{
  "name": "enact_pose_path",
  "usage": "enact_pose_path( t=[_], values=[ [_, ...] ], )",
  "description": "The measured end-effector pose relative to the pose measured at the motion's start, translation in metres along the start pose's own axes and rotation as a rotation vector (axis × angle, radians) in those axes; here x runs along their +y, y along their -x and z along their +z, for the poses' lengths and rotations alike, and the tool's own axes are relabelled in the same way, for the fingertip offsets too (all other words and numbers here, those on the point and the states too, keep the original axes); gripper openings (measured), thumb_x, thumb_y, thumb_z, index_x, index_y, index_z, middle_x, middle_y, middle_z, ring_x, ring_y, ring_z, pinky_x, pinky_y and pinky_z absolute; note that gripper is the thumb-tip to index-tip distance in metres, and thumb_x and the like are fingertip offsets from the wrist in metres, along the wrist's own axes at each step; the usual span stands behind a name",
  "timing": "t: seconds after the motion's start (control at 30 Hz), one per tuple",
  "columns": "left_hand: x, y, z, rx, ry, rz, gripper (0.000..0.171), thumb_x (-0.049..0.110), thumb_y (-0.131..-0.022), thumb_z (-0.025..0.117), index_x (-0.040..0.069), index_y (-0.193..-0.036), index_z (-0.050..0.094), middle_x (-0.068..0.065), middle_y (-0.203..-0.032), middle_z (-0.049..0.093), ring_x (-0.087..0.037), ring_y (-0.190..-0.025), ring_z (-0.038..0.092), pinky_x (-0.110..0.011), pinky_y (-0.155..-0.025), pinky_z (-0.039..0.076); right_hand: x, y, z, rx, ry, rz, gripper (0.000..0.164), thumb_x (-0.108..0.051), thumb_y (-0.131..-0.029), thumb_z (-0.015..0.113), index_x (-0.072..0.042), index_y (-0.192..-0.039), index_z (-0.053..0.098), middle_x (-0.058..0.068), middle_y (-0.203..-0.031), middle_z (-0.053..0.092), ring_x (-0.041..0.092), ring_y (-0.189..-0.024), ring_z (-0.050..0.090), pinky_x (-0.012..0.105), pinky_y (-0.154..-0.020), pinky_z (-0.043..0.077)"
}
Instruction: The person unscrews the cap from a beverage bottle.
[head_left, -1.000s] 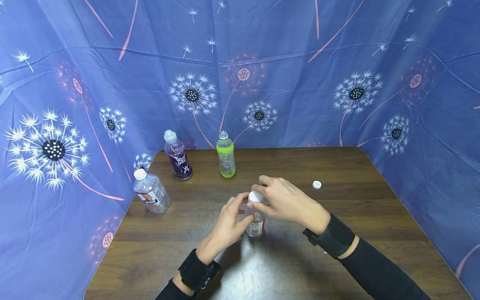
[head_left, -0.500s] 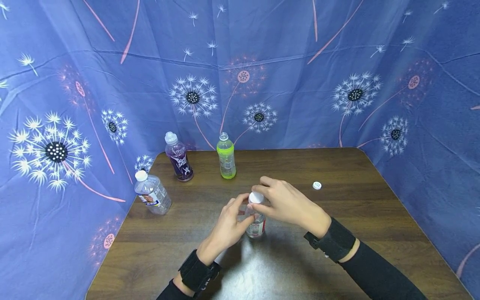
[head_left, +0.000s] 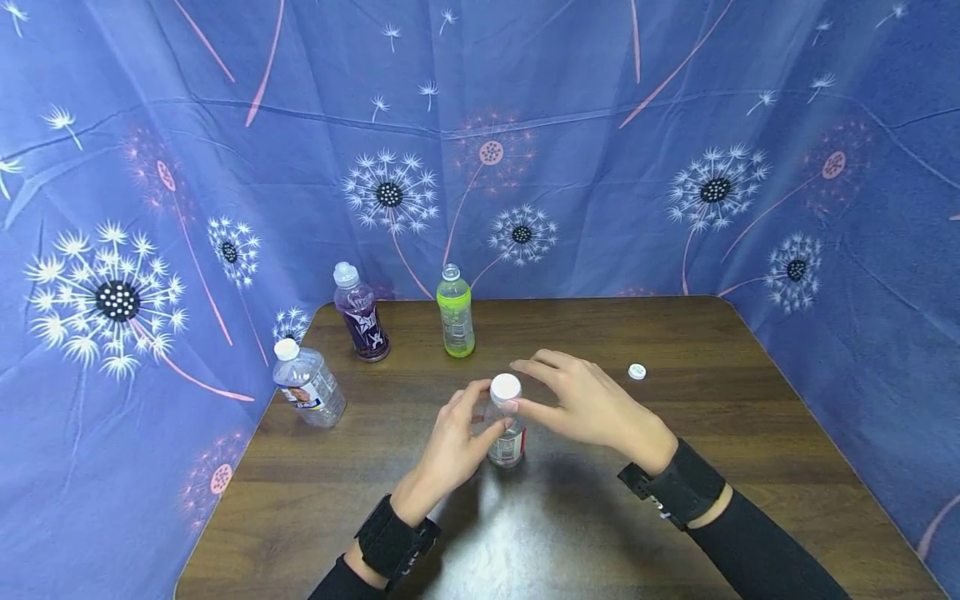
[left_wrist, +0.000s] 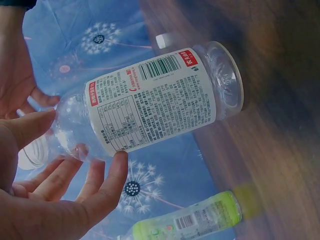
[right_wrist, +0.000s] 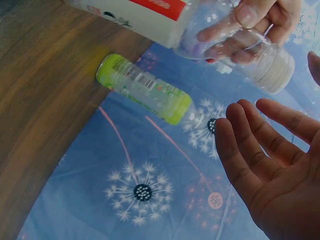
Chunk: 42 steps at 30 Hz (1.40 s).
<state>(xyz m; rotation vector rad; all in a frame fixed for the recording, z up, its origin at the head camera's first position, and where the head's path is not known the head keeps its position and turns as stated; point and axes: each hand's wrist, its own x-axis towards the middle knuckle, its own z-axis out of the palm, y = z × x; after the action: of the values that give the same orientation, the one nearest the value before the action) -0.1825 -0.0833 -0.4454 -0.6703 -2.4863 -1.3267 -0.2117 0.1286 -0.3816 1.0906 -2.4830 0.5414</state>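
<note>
A clear plastic bottle point(head_left: 507, 448) with a white screw cap point(head_left: 506, 387) stands in the middle of the table. Just below the cap, my left hand point(head_left: 452, 442) grips the bottle's shoulder between thumb and fingers. In the left wrist view the bottle's label point(left_wrist: 150, 95) shows small print, a barcode and red patches. My right hand point(head_left: 592, 404) is beside the cap with its fingers spread. The right wrist view shows those fingers point(right_wrist: 255, 145) apart from the cap and holding nothing.
A green-banded bottle point(head_left: 455, 317) without a cap stands at the back. To its left are a purple bottle point(head_left: 362, 321) and a clear bottle with a white cap point(head_left: 311, 387). A loose white cap point(head_left: 637, 372) lies on the wooden table point(head_left: 712, 400) at right. Patterned blue cloth hangs behind.
My right hand has let go of the cap, its fingers spreading and moving a little to the right. The bottle has shifted slightly left, still in my left hand.
</note>
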Motion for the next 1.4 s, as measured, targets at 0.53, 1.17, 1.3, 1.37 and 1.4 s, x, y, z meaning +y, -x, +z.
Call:
enact_pose_path(
  t=[0.53, 1.17, 1.3, 1.37, 1.4],
  values=[
    [-0.022, -0.015, -0.043, 0.175, -0.064, -0.019, 0.047, 0.021, -0.078, 0.072, 0.018, -0.119, 0.05, -0.002, -0.103, 0.061, -0.018, -0.096, 0.058, -0.028, -0.069, 0.053, 0.039, 0.029, 0.013, -0.102, 0.005, 0.181, 0.045, -0.06, -0.083, 0.048, -0.031, -0.117, 0.056, -0.018, -0.1, 0.053, -0.001, -0.073, 0.051, 0.024, -0.056, 0.044],
    [-0.057, -0.034, -0.106, 0.307, -0.139, -0.107, 0.045, 0.017, -0.077, 0.073, 0.012, -0.115, 0.05, -0.01, -0.102, 0.064, -0.028, -0.097, 0.06, -0.029, -0.071, 0.053, 0.051, 0.05, 0.016, -0.09, -0.046, 0.246, 0.038, -0.057, -0.083, 0.051, -0.036, -0.115, 0.056, -0.025, -0.09, 0.05, -0.005, -0.074, 0.048, 0.021, -0.058, 0.042],
    [-0.065, -0.039, -0.116, 0.339, -0.178, -0.147, 0.044, 0.02, -0.076, 0.073, 0.014, -0.114, 0.051, -0.01, -0.1, 0.065, -0.025, -0.091, 0.062, -0.034, -0.069, 0.053, 0.051, 0.052, 0.016, -0.086, -0.05, 0.252, 0.037, -0.056, -0.083, 0.051, -0.037, -0.114, 0.057, -0.026, -0.091, 0.05, -0.006, -0.076, 0.048, 0.021, -0.059, 0.043],
    [-0.07, -0.042, -0.12, 0.341, -0.209, -0.159, 0.043, 0.022, -0.077, 0.073, 0.014, -0.114, 0.051, -0.011, -0.099, 0.065, -0.026, -0.088, 0.063, -0.038, -0.068, 0.053, 0.051, 0.053, 0.016, -0.082, -0.049, 0.258, 0.036, -0.057, -0.083, 0.052, -0.037, -0.113, 0.057, -0.027, -0.091, 0.05, -0.007, -0.076, 0.048, 0.021, -0.06, 0.043],
    [-0.073, -0.043, -0.122, 0.342, -0.225, -0.162, 0.043, 0.023, -0.077, 0.073, 0.014, -0.114, 0.052, -0.012, -0.099, 0.065, -0.026, -0.089, 0.063, -0.04, -0.069, 0.052, 0.051, 0.053, 0.017, -0.081, -0.05, 0.262, 0.036, -0.057, -0.083, 0.052, -0.038, -0.113, 0.057, -0.027, -0.091, 0.05, -0.007, -0.077, 0.048, 0.021, -0.061, 0.043]
  ],
)
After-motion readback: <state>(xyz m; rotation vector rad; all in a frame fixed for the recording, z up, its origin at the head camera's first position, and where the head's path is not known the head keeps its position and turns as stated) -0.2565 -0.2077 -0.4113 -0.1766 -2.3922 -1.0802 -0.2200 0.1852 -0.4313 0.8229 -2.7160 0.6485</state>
